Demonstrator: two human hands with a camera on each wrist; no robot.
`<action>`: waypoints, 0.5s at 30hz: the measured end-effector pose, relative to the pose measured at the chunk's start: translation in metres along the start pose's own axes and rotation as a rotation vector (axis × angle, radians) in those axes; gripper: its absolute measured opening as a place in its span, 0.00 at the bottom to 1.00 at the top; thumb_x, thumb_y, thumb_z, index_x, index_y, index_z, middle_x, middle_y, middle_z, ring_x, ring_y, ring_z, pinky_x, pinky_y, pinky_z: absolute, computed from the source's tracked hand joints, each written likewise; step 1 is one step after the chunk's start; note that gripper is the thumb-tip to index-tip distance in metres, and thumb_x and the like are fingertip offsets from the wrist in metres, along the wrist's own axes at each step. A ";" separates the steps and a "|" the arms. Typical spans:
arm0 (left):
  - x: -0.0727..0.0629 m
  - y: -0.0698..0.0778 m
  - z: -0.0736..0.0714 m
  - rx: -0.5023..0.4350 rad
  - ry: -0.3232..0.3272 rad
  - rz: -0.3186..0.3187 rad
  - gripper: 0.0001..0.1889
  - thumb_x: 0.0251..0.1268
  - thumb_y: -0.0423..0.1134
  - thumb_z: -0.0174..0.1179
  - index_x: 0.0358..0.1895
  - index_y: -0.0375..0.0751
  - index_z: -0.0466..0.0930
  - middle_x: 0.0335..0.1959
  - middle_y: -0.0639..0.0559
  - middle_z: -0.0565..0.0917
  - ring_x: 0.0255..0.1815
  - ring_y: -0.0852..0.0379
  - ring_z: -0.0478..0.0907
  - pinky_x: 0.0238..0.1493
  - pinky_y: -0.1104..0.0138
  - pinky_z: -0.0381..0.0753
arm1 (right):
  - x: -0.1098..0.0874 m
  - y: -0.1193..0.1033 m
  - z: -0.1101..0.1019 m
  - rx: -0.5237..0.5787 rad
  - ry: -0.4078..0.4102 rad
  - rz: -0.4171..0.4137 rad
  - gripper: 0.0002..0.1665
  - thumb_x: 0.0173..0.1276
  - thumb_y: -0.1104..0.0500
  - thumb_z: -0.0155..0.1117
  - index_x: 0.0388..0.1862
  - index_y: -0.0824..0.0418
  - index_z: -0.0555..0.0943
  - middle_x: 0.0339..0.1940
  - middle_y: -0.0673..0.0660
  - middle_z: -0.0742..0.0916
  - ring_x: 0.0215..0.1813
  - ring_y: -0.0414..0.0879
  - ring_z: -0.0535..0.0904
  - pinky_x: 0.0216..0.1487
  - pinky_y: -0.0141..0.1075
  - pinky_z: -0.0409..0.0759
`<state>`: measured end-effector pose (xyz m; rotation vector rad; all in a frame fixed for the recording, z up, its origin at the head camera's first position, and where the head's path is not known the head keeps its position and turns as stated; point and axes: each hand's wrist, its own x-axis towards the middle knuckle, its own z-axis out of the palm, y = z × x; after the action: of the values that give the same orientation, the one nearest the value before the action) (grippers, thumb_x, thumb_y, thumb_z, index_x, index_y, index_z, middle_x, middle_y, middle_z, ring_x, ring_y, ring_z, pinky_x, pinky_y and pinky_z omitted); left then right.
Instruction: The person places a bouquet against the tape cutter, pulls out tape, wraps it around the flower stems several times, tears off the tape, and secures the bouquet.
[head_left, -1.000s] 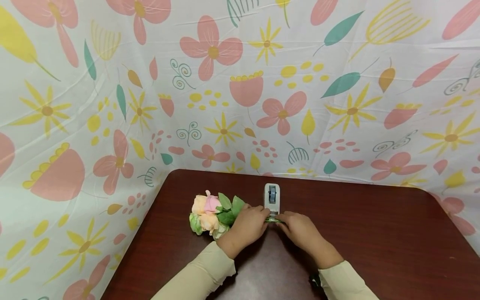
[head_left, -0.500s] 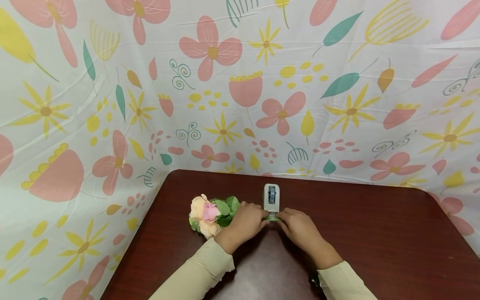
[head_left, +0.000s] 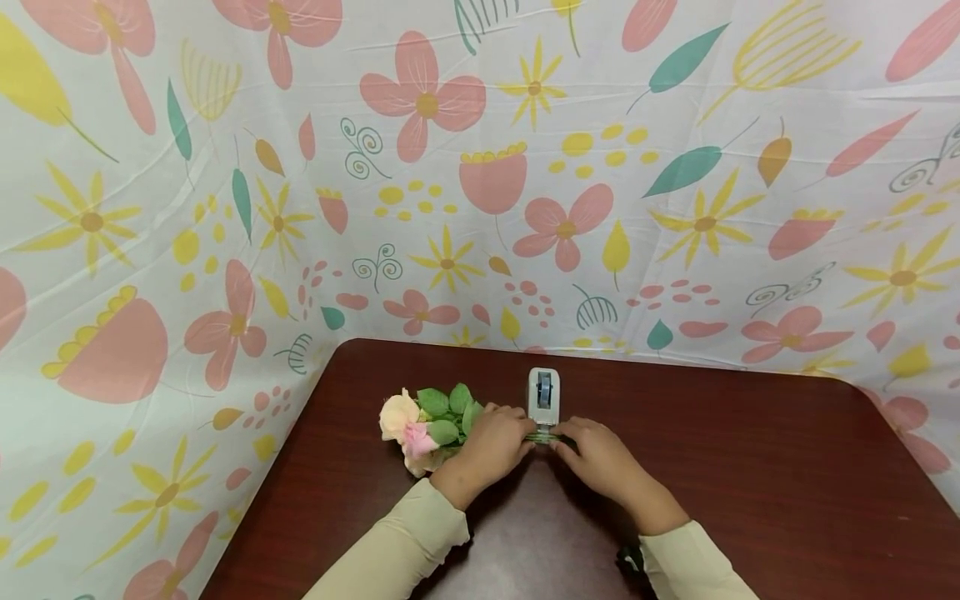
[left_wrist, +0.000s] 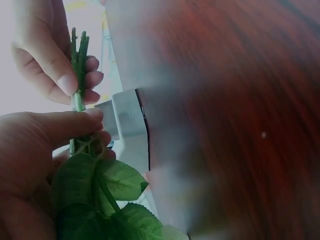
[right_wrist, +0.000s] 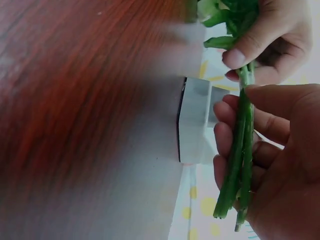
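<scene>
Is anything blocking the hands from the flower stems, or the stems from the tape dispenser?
Nothing visible blocks either: the left hand and right hand both hold the green stems, close by the tape dispenser's near end; whether they touch it is unclear.

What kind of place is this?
Probably an indoor craft corner, though I can't be sure. There's a dark reddish-brown table, flowery cloth rising along two of its sides like walls, and a tape dispenser standing on it.
</scene>
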<state>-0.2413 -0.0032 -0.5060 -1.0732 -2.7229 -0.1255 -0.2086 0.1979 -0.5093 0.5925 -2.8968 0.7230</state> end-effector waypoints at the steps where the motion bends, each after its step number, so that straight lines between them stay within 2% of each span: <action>1: 0.000 0.000 0.000 -0.007 -0.005 -0.004 0.08 0.65 0.48 0.69 0.44 0.56 0.86 0.40 0.60 0.86 0.42 0.60 0.84 0.46 0.64 0.74 | 0.000 0.000 0.000 0.003 0.004 0.001 0.10 0.71 0.57 0.67 0.48 0.57 0.86 0.44 0.51 0.88 0.48 0.49 0.85 0.51 0.49 0.81; 5: 0.001 0.002 0.000 -0.061 -0.024 -0.039 0.06 0.66 0.46 0.68 0.43 0.54 0.85 0.39 0.60 0.87 0.41 0.60 0.85 0.45 0.64 0.74 | 0.002 0.001 0.003 0.006 0.033 -0.002 0.08 0.69 0.57 0.69 0.46 0.55 0.86 0.42 0.50 0.88 0.48 0.49 0.84 0.52 0.51 0.79; 11: 0.003 0.004 -0.002 -0.156 -0.046 -0.090 0.02 0.69 0.44 0.65 0.38 0.53 0.83 0.32 0.60 0.87 0.32 0.61 0.82 0.43 0.63 0.71 | 0.002 0.001 0.008 0.003 0.066 0.005 0.08 0.67 0.58 0.70 0.44 0.55 0.86 0.41 0.50 0.87 0.47 0.49 0.84 0.52 0.51 0.79; 15: 0.005 0.004 -0.002 -0.178 -0.078 -0.119 0.04 0.70 0.45 0.63 0.40 0.52 0.84 0.33 0.60 0.86 0.32 0.62 0.81 0.40 0.64 0.68 | 0.002 0.001 0.009 -0.001 0.089 0.010 0.08 0.66 0.59 0.71 0.44 0.55 0.86 0.43 0.52 0.89 0.49 0.51 0.85 0.54 0.53 0.79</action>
<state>-0.2412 0.0028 -0.5028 -0.9777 -2.8907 -0.3588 -0.2112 0.1935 -0.5174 0.5324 -2.8198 0.7301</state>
